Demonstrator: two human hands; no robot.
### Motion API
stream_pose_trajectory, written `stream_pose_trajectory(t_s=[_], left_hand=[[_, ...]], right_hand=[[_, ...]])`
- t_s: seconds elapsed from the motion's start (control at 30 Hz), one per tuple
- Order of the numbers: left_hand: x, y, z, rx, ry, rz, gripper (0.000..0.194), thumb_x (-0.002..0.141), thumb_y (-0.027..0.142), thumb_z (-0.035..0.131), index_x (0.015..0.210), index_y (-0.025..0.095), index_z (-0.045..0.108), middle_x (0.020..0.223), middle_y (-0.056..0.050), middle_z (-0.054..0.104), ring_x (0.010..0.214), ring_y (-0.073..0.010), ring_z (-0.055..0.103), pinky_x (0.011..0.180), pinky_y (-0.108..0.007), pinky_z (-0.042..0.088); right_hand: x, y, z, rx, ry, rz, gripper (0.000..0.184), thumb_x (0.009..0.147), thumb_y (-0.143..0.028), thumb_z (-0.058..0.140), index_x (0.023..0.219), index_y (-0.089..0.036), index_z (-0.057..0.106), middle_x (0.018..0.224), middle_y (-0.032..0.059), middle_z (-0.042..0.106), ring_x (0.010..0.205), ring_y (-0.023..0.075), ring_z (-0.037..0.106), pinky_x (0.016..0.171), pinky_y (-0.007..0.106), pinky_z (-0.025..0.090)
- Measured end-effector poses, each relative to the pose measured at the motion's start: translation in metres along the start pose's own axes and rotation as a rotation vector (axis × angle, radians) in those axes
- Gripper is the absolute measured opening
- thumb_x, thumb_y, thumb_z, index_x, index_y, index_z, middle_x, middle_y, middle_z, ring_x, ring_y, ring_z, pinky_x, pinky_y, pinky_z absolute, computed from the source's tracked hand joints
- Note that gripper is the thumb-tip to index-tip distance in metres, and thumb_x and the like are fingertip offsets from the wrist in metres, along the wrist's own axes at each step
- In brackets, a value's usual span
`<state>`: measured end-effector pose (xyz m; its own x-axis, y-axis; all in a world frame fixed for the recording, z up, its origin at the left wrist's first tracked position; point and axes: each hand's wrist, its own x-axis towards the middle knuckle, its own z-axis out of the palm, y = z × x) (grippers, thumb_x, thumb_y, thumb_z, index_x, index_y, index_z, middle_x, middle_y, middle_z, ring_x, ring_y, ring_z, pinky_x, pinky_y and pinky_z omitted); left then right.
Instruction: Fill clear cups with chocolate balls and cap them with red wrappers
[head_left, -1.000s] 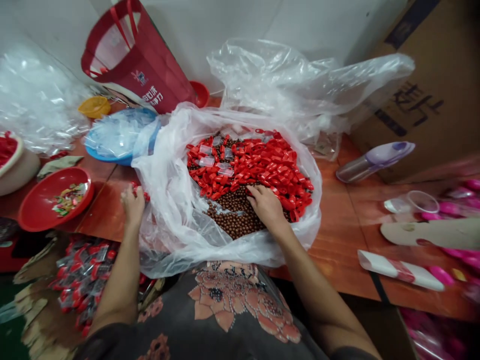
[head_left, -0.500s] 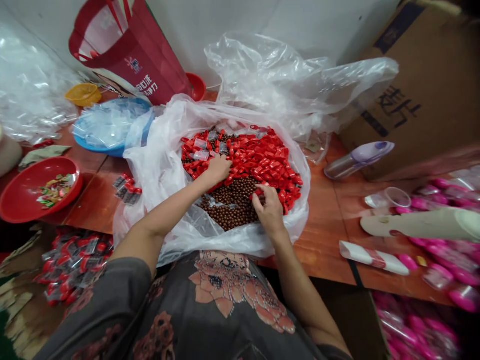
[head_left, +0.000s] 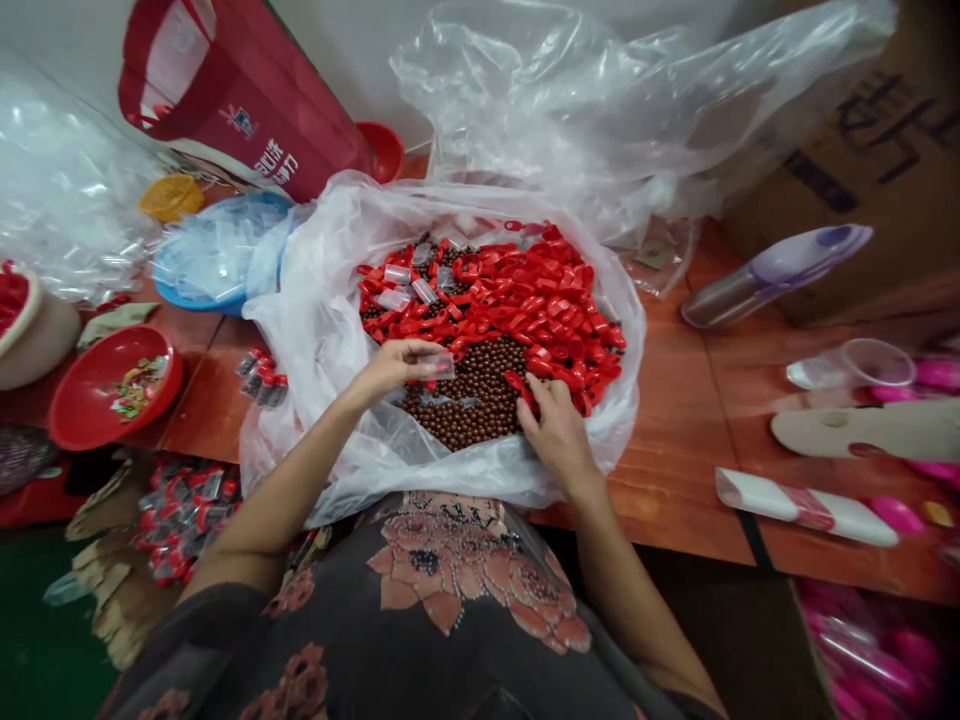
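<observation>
Here, hands (head_left: 390, 369) hold clear cylinder (head_left: 444, 367), glossy red piece (head_left: 517, 380).

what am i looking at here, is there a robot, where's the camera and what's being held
There's no robot. The left grip and right grip are simply a person's bare hands. The view comes from a camera worn on the head, looking forward and down.

On the reddish table sits a white plastic bag, spread open. Inside are brown balls and many red plastic pieces. Off to the left stand a red bowl and a blue basin.

The left grip holds a small clear container. The right grip is among the red pieces; I can't tell whether it has hold of one.
</observation>
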<state>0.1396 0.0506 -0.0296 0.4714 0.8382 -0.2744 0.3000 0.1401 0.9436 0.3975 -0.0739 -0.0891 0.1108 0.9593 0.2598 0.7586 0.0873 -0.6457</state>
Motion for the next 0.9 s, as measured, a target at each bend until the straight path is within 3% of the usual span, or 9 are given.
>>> stream_pose_trajectory(t_s=[0.1, 0.2, 0.4, 0.63, 0.8, 0.9], left_hand=[[-0.003, -0.012, 0.032, 0.248, 0.091, -0.017, 0.029, 0.071, 0.023, 0.072, 0.099, 0.018, 0.077, 0.098, -0.010, 0.075, 0.088, -0.0252, 0.067, 0.086, -0.040, 0.048], [0.012, -0.013, 0.056, 0.450, 0.208, 0.042, 0.023, 0.073, 0.019, 0.071, 0.094, 0.023, 0.078, 0.096, -0.009, 0.075, 0.094, -0.0287, 0.066, 0.091, -0.042, 0.044], [0.046, -0.007, 0.084, 0.463, 0.162, 0.039, 0.024, 0.074, 0.021, 0.073, 0.097, 0.017, 0.077, 0.089, -0.007, 0.074, 0.087, -0.0253, 0.066, 0.085, -0.036, 0.045], [0.060, -0.018, 0.103, 0.158, 0.140, 0.029, 0.029, 0.069, 0.015, 0.076, 0.097, 0.014, 0.074, 0.079, -0.004, 0.070, 0.076, -0.0179, 0.063, 0.080, -0.031, 0.048], [0.066, -0.029, 0.107, -0.136, 0.092, -0.049, 0.033, 0.066, 0.012, 0.076, 0.098, 0.012, 0.072, 0.076, -0.001, 0.067, 0.069, -0.0139, 0.061, 0.074, -0.030, 0.051], [0.067, -0.031, 0.106, -0.194, 0.075, -0.063, 0.034, 0.063, 0.013, 0.077, 0.096, 0.013, 0.073, 0.078, -0.002, 0.069, 0.072, -0.0140, 0.062, 0.077, -0.031, 0.051]], right_hand=[[-0.001, -0.001, -0.005, 0.071, 0.084, 0.072, 0.043, 0.095, -0.035, 0.046, 0.134, -0.020, 0.057, 0.100, 0.0100, 0.053, 0.097, 0.0251, 0.057, 0.093, 0.047, 0.050], [-0.005, -0.001, -0.010, 0.121, 0.122, 0.106, 0.046, 0.095, -0.036, 0.046, 0.139, -0.024, 0.052, 0.101, 0.0085, 0.052, 0.098, 0.0241, 0.056, 0.093, 0.047, 0.049], [-0.015, 0.003, -0.015, 0.183, 0.137, 0.126, 0.043, 0.097, -0.035, 0.044, 0.140, -0.029, 0.051, 0.109, 0.0087, 0.058, 0.105, 0.0245, 0.055, 0.096, 0.049, 0.047], [-0.017, 0.003, -0.013, 0.262, 0.205, 0.201, 0.045, 0.098, -0.038, 0.042, 0.142, -0.030, 0.047, 0.127, 0.0091, 0.058, 0.120, 0.0231, 0.054, 0.106, 0.051, 0.043], [-0.016, 0.005, -0.013, 0.331, 0.219, 0.269, 0.046, 0.095, -0.040, 0.049, 0.140, -0.029, 0.049, 0.122, 0.0086, 0.059, 0.115, 0.0220, 0.057, 0.104, 0.047, 0.045], [-0.017, 0.008, -0.011, 0.368, 0.230, 0.303, 0.045, 0.093, -0.041, 0.052, 0.136, -0.027, 0.053, 0.116, 0.0082, 0.060, 0.109, 0.0217, 0.058, 0.100, 0.046, 0.047]])
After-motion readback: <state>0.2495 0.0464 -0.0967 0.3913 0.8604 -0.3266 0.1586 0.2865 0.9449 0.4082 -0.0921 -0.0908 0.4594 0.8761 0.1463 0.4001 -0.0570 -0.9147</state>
